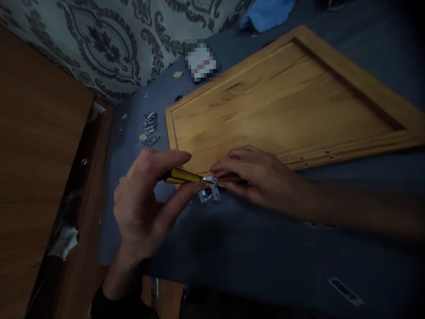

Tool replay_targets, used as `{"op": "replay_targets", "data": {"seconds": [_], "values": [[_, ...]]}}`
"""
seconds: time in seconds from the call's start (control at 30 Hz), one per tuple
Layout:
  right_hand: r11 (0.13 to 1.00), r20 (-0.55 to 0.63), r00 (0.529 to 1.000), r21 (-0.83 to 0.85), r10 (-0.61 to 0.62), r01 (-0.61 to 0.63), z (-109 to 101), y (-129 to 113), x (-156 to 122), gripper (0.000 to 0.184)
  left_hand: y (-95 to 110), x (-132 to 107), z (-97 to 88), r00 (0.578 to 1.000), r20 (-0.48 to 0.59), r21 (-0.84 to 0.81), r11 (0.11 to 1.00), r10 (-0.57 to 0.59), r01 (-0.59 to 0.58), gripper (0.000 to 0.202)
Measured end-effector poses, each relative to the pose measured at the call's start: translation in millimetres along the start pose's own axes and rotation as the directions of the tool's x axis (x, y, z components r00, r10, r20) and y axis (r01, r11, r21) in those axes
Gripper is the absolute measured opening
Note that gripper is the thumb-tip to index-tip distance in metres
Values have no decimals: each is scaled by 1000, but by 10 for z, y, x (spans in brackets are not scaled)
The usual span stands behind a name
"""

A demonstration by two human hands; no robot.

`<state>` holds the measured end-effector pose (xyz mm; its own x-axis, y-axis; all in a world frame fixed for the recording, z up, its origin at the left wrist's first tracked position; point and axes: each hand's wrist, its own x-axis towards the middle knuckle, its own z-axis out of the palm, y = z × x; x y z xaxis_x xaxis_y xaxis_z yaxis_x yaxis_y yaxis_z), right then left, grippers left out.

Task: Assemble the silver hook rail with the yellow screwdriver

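Observation:
A panelled wooden cabinet door (259, 102) lies flat on a dark blue-grey surface. At its near left corner sits a metal hinge (215, 192), its arm sticking out past the edge. My left hand (142, 204) is closed around a screwdriver (186, 176) with a yellow and black handle, whose tip end meets the hinge. From the other side, my right hand (259, 175) rests over the door's edge with its fingertips pinched at the hinge. Whether a screw is between those fingers is hidden.
Several metal hinge parts (150, 124) lie left of the door, with perforated yellowish discs (177, 74) scattered around. A blurred-out box (201, 66) and a blue cloth (267, 15) are behind. A flat slotted plate (345, 291) lies near right. Brown wooden furniture (43, 110) stands at left.

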<state>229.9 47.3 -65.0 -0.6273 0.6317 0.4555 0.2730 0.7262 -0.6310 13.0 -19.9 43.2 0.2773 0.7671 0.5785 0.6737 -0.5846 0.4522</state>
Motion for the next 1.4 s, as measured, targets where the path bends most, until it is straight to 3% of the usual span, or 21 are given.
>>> {"op": "replay_targets", "data": {"seconds": [0.1,0.27,0.47,0.7,0.93,1.13,1.4], "values": [[1000,9,1000,3,11,-11,-6,-4,1,15,13,17,32,996,-70,82,995,59,-53,41],[1000,11,1000,14,8,-8,-8,-7,-3,14,10,-11,15,994,-97,57,997,-40,46,44],[1000,3,1000,-6,9,-9,10,-2,4,14,71,-24,-20,990,-24,-32,989,-142,142,47],[1000,15,1000,-13,18,-18,-4,-8,22,18,61,5,-36,996,19,-73,993,-92,93,46],[1000,12,1000,-10,5,-5,-5,1,5,15,134,76,-49,981,-159,-77,992,-109,97,35],[1000,24,1000,-14,1,0,-19,-14,5,16,73,7,-15,988,-66,-34,990,-141,139,38],[1000,17,1000,0,15,-15,-26,-17,7,13,16,-46,18,990,-48,-14,991,-133,132,40]]}}
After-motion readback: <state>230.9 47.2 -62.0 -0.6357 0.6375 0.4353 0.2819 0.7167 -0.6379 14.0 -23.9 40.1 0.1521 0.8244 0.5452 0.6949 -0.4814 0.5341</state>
